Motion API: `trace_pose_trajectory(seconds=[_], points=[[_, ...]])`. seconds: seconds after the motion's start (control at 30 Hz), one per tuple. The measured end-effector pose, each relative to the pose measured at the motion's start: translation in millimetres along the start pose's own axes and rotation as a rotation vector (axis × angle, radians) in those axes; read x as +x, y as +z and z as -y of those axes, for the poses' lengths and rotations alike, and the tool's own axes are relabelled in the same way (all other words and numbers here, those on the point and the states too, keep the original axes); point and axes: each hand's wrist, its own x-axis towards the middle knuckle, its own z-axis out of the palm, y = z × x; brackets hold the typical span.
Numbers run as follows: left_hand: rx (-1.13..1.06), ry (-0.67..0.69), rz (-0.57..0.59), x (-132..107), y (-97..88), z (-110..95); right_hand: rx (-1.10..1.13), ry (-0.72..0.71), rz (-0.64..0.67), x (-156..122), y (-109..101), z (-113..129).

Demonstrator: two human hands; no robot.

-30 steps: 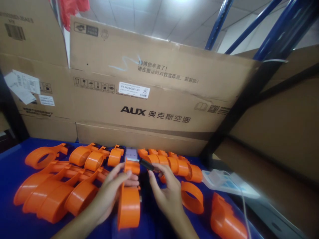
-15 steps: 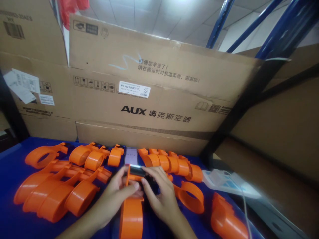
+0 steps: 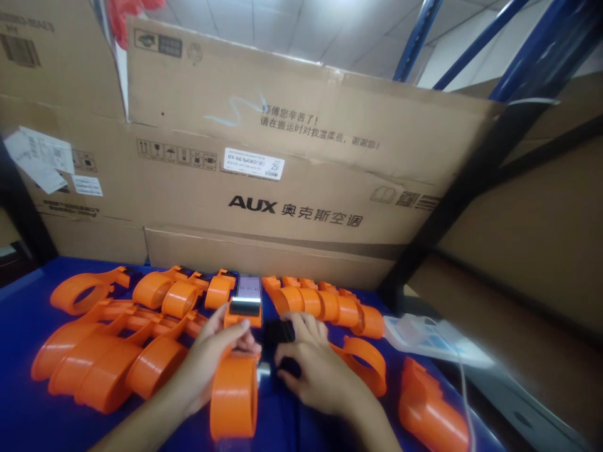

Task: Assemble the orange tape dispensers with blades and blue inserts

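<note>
Grips orange holder point(image 3: 234, 402) in left hand point(image 3: 213, 353), six o'clock, now seemingly fitted with black strip point(image 3: 245, 306). Half-curls right hand point(image 3: 315, 359), possibly grasping dark part point(image 3: 276, 332).

Left grip point(image 3: 219, 348) hides the middle of the orange holder point(image 3: 233, 402); right grip point(image 3: 315, 364) partly covers a dark object point(image 3: 279, 331), shape and hold unclear, and masks the left part of an orange ring point(image 3: 372, 359). Near end of the phone point(image 3: 249, 287) lost behind the holder's top, its screen text blurred. Near-right orange piece point(image 3: 433, 405) and both forearms point(image 3: 155, 402) cut by the near edge; far-left carton point(image 3: 61, 37) print smeared.
</note>
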Motion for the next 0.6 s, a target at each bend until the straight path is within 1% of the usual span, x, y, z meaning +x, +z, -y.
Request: trace_pose_trajectory(seconds=[0.23, 0.37, 0.47, 0.6], points=[[0.024, 0.002, 0.008, 1, -2.6, 3, 0.012, -0.003, 0.079, 3, 8, -1], [0.010, -0.012, 0.002, 1, -1.6, 2, 0.030, -0.012, 0.070, 4, 5, -3], [0.008, -0.013, 0.004, 1, -0.7, 1, 0.050, -0.008, 0.039, 6, 0, -4], [0.014, -0.010, 0.018, -1, 0.7, 0, 0.160, -0.031, 0.031, 9, -4, -3]])
